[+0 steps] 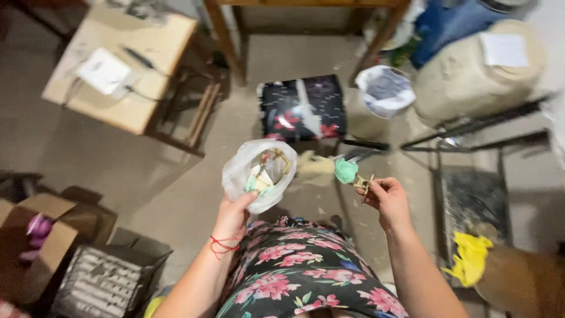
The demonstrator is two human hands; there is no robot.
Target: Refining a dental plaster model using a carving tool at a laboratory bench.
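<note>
My left hand (234, 213) grips a clear plastic bag (259, 172) from below. Inside the bag show small brass-coloured metal pieces and pale green bits. My right hand (385, 199) pinches a small brass-coloured metal piece (363, 182) with a round green part (346, 171) at its end, held a little right of the bag and apart from it. A red thread is tied round my left wrist. Below both hands lies my lap in a dark floral dress (300, 271).
A dark floral stool (303, 108) stands ahead on the concrete floor, with a white-lined bucket (385, 90) and a large beige drum (479, 72) to its right. A wooden table (120, 65) is at the upper left, cardboard boxes (35, 235) lower left, a yellow cloth (469, 257) right.
</note>
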